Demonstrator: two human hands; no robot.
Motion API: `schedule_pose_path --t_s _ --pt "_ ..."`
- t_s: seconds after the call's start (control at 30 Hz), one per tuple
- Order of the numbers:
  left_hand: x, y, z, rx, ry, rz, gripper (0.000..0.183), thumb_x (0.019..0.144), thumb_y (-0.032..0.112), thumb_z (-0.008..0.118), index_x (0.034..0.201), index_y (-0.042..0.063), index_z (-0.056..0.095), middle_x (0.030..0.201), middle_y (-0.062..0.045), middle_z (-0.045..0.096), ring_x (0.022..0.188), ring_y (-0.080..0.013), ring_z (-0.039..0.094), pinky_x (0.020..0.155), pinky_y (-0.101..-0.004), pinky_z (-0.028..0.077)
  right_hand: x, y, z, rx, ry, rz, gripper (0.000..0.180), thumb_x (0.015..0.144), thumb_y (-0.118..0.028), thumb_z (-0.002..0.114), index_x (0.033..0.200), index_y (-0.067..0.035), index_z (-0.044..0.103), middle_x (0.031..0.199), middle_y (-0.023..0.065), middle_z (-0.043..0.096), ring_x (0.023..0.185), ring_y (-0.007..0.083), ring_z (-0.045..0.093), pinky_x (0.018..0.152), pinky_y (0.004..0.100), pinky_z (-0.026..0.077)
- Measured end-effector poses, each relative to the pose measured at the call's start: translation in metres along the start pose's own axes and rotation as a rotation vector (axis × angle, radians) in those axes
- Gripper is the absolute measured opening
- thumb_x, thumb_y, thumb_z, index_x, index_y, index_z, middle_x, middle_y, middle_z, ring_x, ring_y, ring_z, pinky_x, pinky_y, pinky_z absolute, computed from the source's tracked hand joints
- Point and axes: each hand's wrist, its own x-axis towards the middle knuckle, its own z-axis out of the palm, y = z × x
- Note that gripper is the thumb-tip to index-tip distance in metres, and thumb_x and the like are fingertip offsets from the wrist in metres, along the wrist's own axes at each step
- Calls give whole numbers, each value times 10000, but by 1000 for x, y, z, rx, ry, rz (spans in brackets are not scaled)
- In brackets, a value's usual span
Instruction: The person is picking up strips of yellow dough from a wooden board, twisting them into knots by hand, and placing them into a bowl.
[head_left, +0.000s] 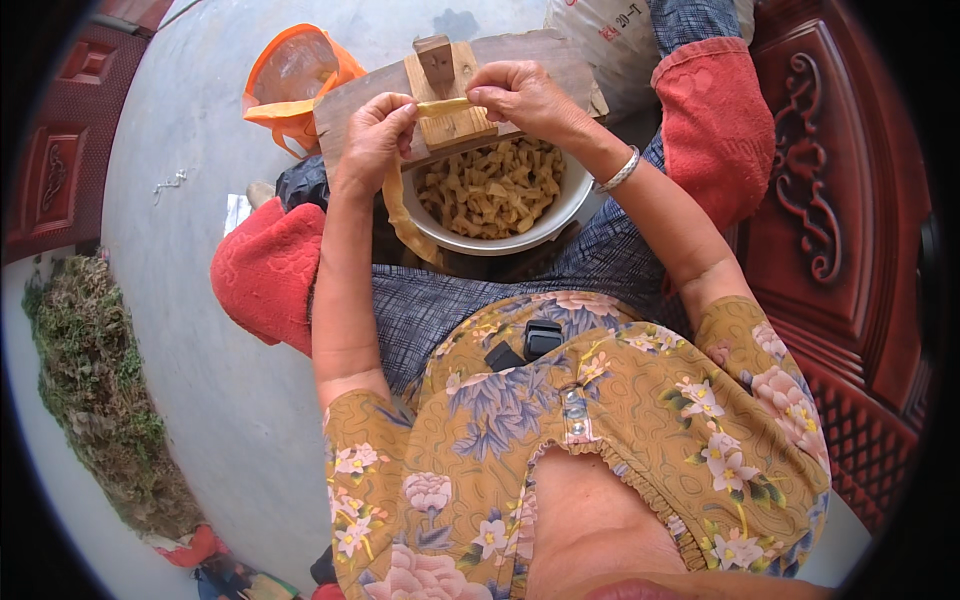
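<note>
A long, pale yellow strip, possibly dried vegetable, is stretched between my two hands. My left hand pinches it at one side, and a loose length hangs from there past the rim of a basin. On the other side, the fingertips of my right hand grip the strip. Both hands are over a wooden board that carries a paler wooden block. An upright piece of wood stands on the block, just beyond the strip. Below the board, a metal basin holds many short, yellowish cut pieces.
An orange bag stands open at the board's far left, with a black plastic bag nearer. A white sack bearing writing leans at the far right. Red cloths cover my knees. A carved red door is close on the right.
</note>
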Motion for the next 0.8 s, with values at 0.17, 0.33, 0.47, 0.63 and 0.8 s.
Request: schedule_pose_path --t_s 0.17,0.33,0.47,0.63,0.8 --pt "8 -21 1 405 168 119 117 918 146 619 901 33 642 679 -9 581 597 -94 529 564 -260 456 -3 5 10 -314 73 -147 143 911 -154 603 916 -25 666 741 59 627 709 172 611 650 311 500" --pt "-8 -23 -6 861 395 274 102 865 119 634 888 20 623 733 -90 648 677 -189 621 665 -339 496 -19 12 2 -656 142 -335 139 895 -178 573 860 -64 644 881 106 651 866 305 628 751 403 509" --pt "-51 -22 21 230 213 71 99 918 108 629 896 34 568 683 -1 577 564 -71 527 518 -222 442 -45 -13 26 -640 240 -566 177 892 -261 624 877 -87 650 962 69 662 918 259 634 772 394 511" --pt "-77 -15 82 -574 -22 -179 150 993 230 551 1000 81 565 697 -17 568 503 -99 507 487 -258 478 -49 -15 45 -642 214 -367 275 930 -324 604 806 -78 612 699 105 638 700 315 669 596 406 532" --pt "-101 -5 68 -374 -247 -372 238 993 226 550 1152 49 568 677 18 510 510 -53 425 485 -230 425 -53 -3 15 -796 153 -391 378 945 -377 568 733 -67 610 645 148 631 630 326 663 533 404 527"
